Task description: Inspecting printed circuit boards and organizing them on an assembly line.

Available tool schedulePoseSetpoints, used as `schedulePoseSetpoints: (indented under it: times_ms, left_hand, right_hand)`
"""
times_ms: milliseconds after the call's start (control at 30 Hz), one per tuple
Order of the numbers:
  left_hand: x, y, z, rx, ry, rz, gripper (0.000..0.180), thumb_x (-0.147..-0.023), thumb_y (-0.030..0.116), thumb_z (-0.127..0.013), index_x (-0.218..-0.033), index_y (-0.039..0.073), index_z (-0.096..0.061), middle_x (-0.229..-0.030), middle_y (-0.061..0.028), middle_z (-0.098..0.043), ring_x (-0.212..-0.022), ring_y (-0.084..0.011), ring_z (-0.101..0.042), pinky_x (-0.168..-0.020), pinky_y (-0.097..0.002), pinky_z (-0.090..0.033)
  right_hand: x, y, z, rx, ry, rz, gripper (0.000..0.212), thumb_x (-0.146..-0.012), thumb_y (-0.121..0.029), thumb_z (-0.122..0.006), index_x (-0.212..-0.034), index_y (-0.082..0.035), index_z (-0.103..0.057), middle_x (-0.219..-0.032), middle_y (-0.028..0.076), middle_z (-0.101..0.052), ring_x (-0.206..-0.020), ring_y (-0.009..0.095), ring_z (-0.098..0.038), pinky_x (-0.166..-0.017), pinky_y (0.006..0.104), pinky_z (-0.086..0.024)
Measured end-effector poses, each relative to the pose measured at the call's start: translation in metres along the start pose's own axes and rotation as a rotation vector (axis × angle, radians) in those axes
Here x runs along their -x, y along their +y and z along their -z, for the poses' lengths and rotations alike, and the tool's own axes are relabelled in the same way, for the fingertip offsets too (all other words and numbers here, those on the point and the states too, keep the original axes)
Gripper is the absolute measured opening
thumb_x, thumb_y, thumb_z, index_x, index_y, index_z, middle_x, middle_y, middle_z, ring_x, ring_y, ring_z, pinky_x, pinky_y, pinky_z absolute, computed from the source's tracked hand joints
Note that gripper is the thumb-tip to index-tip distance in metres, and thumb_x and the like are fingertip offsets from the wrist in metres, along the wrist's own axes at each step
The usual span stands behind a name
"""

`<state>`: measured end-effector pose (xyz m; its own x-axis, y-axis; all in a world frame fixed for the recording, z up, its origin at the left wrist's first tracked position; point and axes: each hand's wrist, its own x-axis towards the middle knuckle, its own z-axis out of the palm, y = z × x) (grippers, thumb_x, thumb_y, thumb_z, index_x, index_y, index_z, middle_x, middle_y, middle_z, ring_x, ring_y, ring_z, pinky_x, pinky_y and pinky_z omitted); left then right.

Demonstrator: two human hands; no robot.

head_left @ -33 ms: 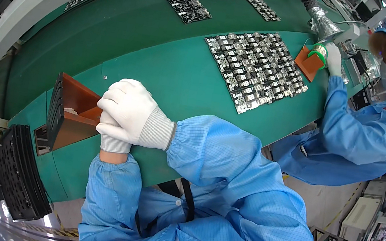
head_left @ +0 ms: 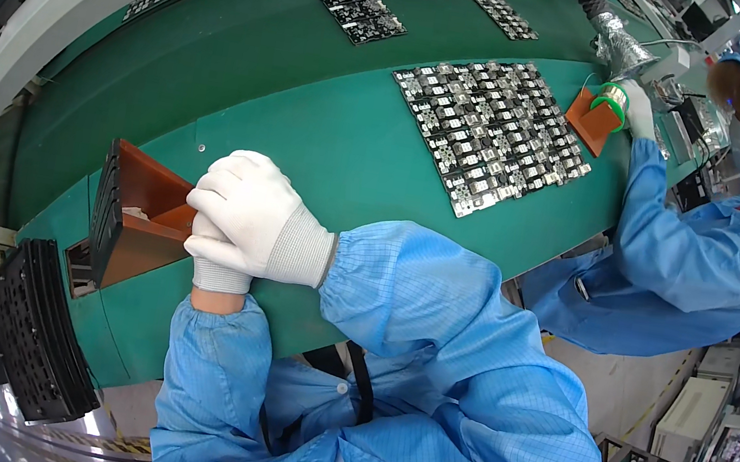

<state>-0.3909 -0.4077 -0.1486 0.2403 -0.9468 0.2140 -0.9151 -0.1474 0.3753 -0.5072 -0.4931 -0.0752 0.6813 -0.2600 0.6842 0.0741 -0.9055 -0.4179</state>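
Both white-gloved hands sit at the near edge of the green worktop [head_left: 327, 137]. The right hand [head_left: 247, 212] is curled over the left hand [head_left: 216, 255], which it mostly hides, and both press against the orange-brown angled fixture [head_left: 145, 215] with a dark ribbed edge. I cannot tell what either grip pinches, since the fingers are folded out of sight. Farther along lies a large sheet of small silver-and-black circuit parts [head_left: 492, 134], which looks untouched from here, so most handling seems left. A black slotted tray [head_left: 39, 333] stands at the left. A co-worker in blue [head_left: 677, 251] works beyond at another orange fixture [head_left: 593, 121].
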Motion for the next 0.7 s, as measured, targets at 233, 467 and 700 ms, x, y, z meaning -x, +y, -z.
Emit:
schedulePoseSetpoints:
  times_ms: [233, 467, 700]
  left_hand:
    - [-0.003, 0.014, -0.003, 0.327, 0.105, 0.004, 0.033, -0.102, 0.018, -0.052, -0.132, 0.003, -0.054, -0.132, -0.0126, -0.06, -0.123, -0.0249, -0.058, -0.102, -0.0341, -0.048]
    - [-0.003, 0.006, 0.004, 0.405, 0.122, -0.003, 0.029, -0.101, 0.016, -0.056, -0.127, 0.004, -0.061, -0.125, -0.0094, -0.067, -0.115, -0.0226, -0.064, -0.097, -0.0334, -0.051]
    - [-0.001, 0.001, -0.007, 0.29, 0.104, 0.022, 0.027, -0.101, 0.017, -0.056, -0.125, 0.004, -0.057, -0.124, -0.0127, -0.063, -0.113, -0.0239, -0.063, -0.092, -0.0347, -0.052]
  right_hand:
    - [0.001, 0.003, -0.001, -0.037, 0.032, 0.021, 0.037, -0.08, -0.039, -0.073, -0.094, -0.005, -0.068, -0.099, 0.011, -0.066, -0.101, 0.032, -0.061, -0.101, 0.0481, -0.046]
    - [0.0, 0.005, -0.009, -0.009, 0.103, 0.021, 0.042, -0.078, -0.046, -0.07, -0.081, -0.004, -0.07, -0.086, 0.012, -0.067, -0.094, 0.03, -0.063, -0.1, 0.0457, -0.046]
    - [0.001, 0.005, -0.006, 0.001, 0.067, 0.014, 0.04, -0.077, -0.044, -0.072, -0.081, -0.004, -0.07, -0.084, 0.011, -0.065, -0.09, 0.029, -0.064, -0.098, 0.0446, -0.048]
